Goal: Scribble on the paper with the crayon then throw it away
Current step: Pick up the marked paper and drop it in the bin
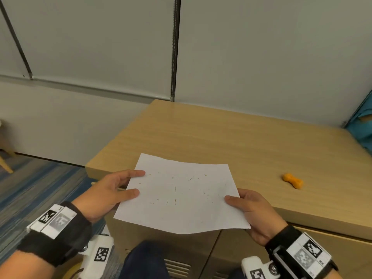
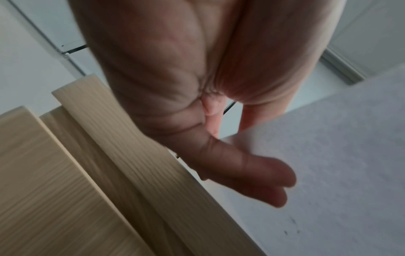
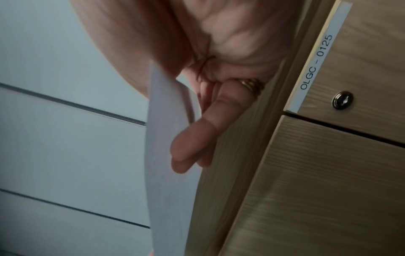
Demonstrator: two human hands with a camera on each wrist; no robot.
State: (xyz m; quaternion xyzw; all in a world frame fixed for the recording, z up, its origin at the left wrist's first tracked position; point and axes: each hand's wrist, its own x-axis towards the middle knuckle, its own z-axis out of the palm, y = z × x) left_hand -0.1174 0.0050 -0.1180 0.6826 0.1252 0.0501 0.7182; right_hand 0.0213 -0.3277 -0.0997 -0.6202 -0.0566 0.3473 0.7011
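A white sheet of paper [image 1: 181, 195] with faint orange-brown scribble marks is lifted off the wooden cabinet top [image 1: 211, 135], over its front edge. My left hand [image 1: 112, 193] pinches the sheet's left edge, thumb on top and fingers [image 2: 263, 178] underneath. My right hand [image 1: 251, 208] pinches the right edge the same way, with its fingers [image 3: 197, 138] under the paper [image 3: 166, 155]. The underside of the paper [image 2: 328, 164] fills the right of the left wrist view. An orange crayon [image 1: 292, 180], short and peanut-shaped, lies on the cabinet top to the right of the paper, untouched.
The cabinet has drawers with a keyhole [image 3: 342, 100] and a label below its top. Grey wall panels [image 1: 100, 47] rise behind it. Striped blue carpet [image 1: 40, 188] lies to the left, and a teal object [image 1: 362, 125] stands at the far right edge.
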